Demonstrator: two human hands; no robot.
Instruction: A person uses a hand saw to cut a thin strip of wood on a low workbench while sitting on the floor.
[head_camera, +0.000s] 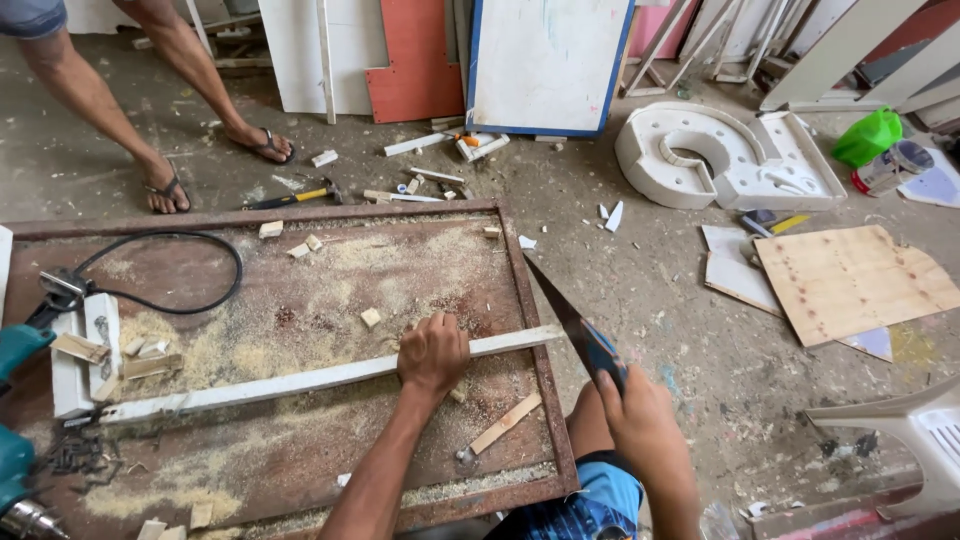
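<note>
A long white wooden strip (300, 381) lies across a rusty, sawdust-covered metal tabletop (300, 215). My left hand (433, 352) presses down on the strip near its right end. My right hand (640, 410) grips the blue handle of a hand saw (568, 320). The saw's dark blade slants up to the left and meets the strip's right end at the table's edge.
Small wood offcuts and a black cable (170, 300) lie on the table, with a teal power tool (18, 350) at left. Another person's sandalled feet (168, 190) stand beyond the table. A hammer (295, 197), white boards, a plywood sheet (850, 282) and a plastic chair (920, 430) are on the floor.
</note>
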